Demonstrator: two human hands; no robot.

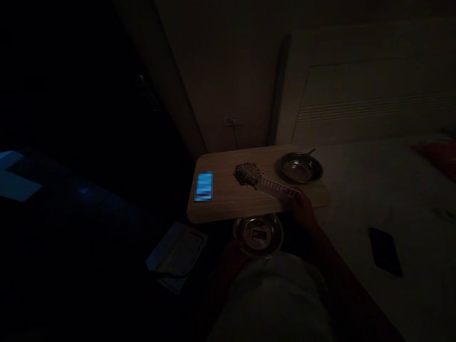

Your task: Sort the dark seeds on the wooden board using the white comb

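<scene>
My right hand [300, 205] is closed around one end of a long pale slotted strip [272, 186], whose exact kind I cannot make out. The strip's far end touches the edge of a loose heap of small dark and pale grains [247, 174] on a wooden tabletop [224, 204]. Below the table's near edge, my left hand [235, 251] is at the left rim of a round metal bowl [275, 247] and seems to grip it. Darkness hides most of its fingers. A small dark rectangular mark or label shows at the bowl's bottom.
A second metal bowl [302, 170] with a utensil handle stands on the table's right end. At the left end lies a lit phone [204, 186]. A dark phone-like slab [385, 251] rests on the bed [356, 190]. An open bag or box [178, 249] sits lower left.
</scene>
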